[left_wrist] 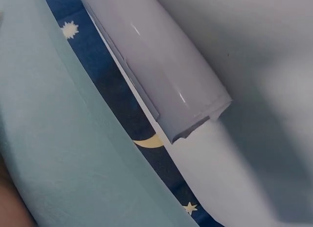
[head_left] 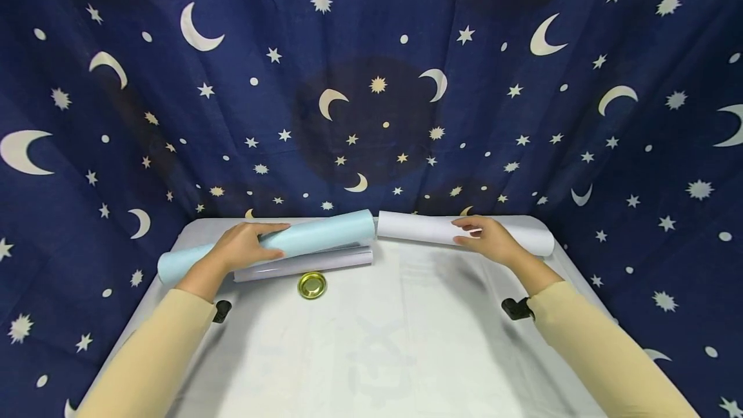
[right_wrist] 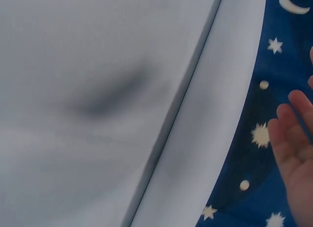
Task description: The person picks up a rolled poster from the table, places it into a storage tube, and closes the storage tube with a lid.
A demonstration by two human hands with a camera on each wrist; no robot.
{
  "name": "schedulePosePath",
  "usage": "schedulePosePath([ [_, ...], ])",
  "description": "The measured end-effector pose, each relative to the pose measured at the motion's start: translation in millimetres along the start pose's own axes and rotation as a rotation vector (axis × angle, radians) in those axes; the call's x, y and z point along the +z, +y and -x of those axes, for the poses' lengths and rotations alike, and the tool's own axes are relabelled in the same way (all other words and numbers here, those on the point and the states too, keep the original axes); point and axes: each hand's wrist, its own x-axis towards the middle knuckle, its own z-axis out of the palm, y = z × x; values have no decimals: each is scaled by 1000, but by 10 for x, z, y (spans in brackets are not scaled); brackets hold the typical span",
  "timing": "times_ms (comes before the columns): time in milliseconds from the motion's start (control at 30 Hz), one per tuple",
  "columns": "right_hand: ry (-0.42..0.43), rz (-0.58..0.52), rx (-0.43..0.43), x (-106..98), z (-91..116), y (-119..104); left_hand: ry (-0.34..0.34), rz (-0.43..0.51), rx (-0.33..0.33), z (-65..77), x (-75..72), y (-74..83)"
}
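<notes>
My left hand [head_left: 239, 248] grips a light blue roll [head_left: 331, 232], thumb on the near side and fingers over the far side. The blue roll [left_wrist: 73, 139] also fills the left of the left wrist view, slanting past a glossy pale lilac roll [left_wrist: 161, 60]. That lilac roll [head_left: 313, 264] lies on the table just in front of the blue one. Over a white roll [head_left: 415, 227] at the back right is my right hand [head_left: 490, 238], its fingers loosely spread and apart. In the right wrist view the right hand [right_wrist: 296, 163] shows beside the white roll [right_wrist: 195, 119], nothing in its grasp.
A small round gold dish [head_left: 312, 285] sits in front of the lilac roll. The white-covered table [head_left: 371, 353] ends at the back and sides against a dark blue curtain [head_left: 371, 82] printed with moons and stars. Black wrist devices [head_left: 516, 308] hang below both sleeves.
</notes>
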Motion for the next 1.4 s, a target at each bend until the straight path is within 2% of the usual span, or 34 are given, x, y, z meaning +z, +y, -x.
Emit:
schedulePosePath([
  [167,19,43,31,-40,-21,128,-23,-13,-8,-67,-20,-52],
  [433,65,120,47,-64,-57,308,-47,-22,-40,-167,34,-130],
  [667,50,161,100,-64,-134,414,-49,-22,-52,-247,72,-153],
  [833,54,148,138,-30,-195,496,-71,-26,-77,-301,99,-173],
  [933,63,133,133,-3,-215,557,-78,-28,-90,-326,124,-195],
  [1267,69,185,39,61,-230,641,-75,-29,-53,-403,250,-231],
  [1400,53,163,38,76,-258,657,-68,-27,-45,-431,310,-246],
])
